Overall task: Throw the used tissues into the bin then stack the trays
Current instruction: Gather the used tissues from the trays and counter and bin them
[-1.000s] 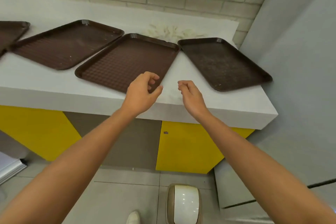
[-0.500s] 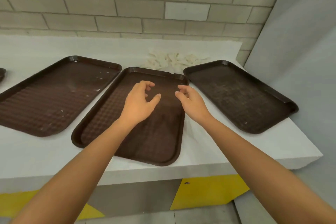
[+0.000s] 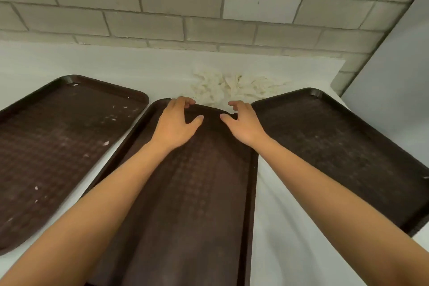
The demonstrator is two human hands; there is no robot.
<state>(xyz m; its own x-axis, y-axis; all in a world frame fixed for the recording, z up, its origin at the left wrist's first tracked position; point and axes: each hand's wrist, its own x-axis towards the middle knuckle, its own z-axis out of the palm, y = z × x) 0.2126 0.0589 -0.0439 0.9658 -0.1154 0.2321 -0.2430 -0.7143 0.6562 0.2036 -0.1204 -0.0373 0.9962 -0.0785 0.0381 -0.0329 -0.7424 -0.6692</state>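
1. My left hand (image 3: 175, 124) and right hand (image 3: 247, 124) hover over the far end of the middle dark brown textured plastic tray (image 3: 197, 193), fingers (image 3: 183, 101) loosely curled and holding nothing.
2. The crumpled white used tissues (image 3: 232, 87) lie piled on the white tabletop (image 3: 278, 227), just beyond both hands and near the grey brick wall (image 3: 162, 7).
3. Matching brown trays lie flat on either side: the left tray (image 3: 58, 146) and the right tray (image 3: 348, 146).

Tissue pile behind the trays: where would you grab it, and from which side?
Probably by its left and right ends, coming from the front over the middle tray: the tissue pile is a wide, loose, crumpled heap near the wall.
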